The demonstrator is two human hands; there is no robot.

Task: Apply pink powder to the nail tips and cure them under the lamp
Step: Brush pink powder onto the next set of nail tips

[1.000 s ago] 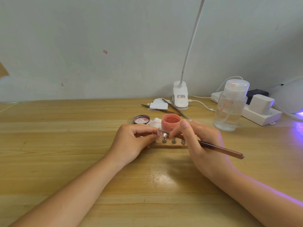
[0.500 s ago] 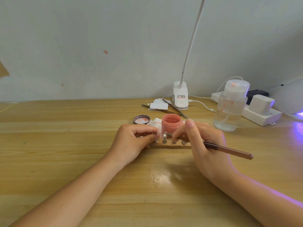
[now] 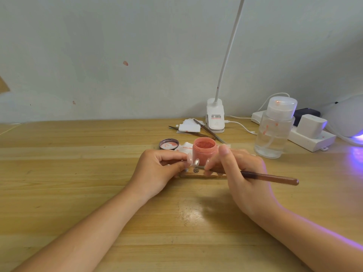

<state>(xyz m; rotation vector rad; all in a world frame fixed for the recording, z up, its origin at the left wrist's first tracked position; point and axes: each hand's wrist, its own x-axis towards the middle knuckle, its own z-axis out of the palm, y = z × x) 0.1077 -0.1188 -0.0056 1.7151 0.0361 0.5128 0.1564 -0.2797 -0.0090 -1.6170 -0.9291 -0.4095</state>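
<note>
Centrally, hands (image 3: 196, 169) beside jar (image 3: 204, 152).

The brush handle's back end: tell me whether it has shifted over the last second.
Yes. The brush in the right hand has swung its back end rightward, away from the powder jar and further under the clear bottle, which stayed put.

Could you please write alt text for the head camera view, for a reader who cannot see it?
At a wooden table, a person's left hand pinches a nail tip while the right hand holds a brown brush near it, just in front of an open jar of pink powder. The jar's lid, a clear pump bottle and a clip lamp stand behind.
</note>
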